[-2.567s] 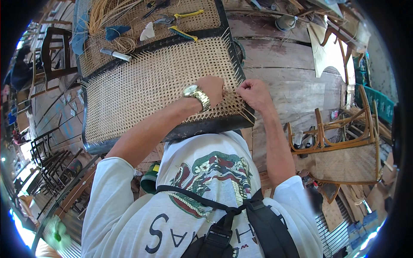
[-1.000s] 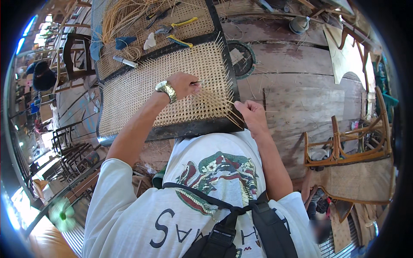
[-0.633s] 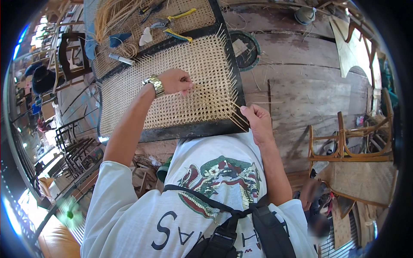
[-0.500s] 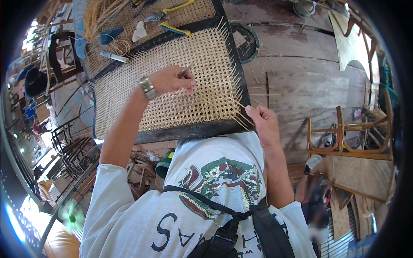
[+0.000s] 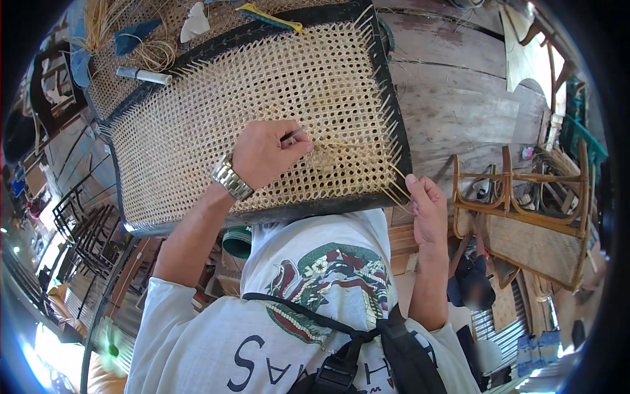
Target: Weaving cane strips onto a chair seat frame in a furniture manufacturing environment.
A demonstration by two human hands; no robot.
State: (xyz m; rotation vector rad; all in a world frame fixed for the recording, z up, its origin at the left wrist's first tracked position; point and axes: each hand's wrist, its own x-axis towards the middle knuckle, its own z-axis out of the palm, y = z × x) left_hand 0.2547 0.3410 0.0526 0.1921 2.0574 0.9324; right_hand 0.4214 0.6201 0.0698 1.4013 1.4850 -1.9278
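Note:
A woven cane panel (image 5: 262, 85) in a black frame (image 5: 387, 79) lies before me. Over its near middle my left hand (image 5: 266, 154), with a metal watch on the wrist, is closed round a thin dark metal tool (image 5: 293, 134); only part of the tool shows. Thumb and fingertips are close to the weave, where a loose strand runs toward the right edge. Just past the near right corner my right hand (image 5: 428, 207) pinches the end of a cane strand (image 5: 400, 173). Other strand ends stick out beside it, and short ends line the right and far edges.
Beyond the panel lie a yellow-and-blue tool handle (image 5: 269, 18), a white piece (image 5: 195, 23), a blue piece (image 5: 136, 39), a pale tube (image 5: 144, 75) and a coil of cane (image 5: 157, 56). Wooden chair frames (image 5: 518, 210) and another person (image 5: 472, 276) are at right.
The view has shifted, so the panel appears larger and farther right. My left hand has come slightly nearer the panel's near edge, fingertips lower. My right hand keeps its pinch by the corner.

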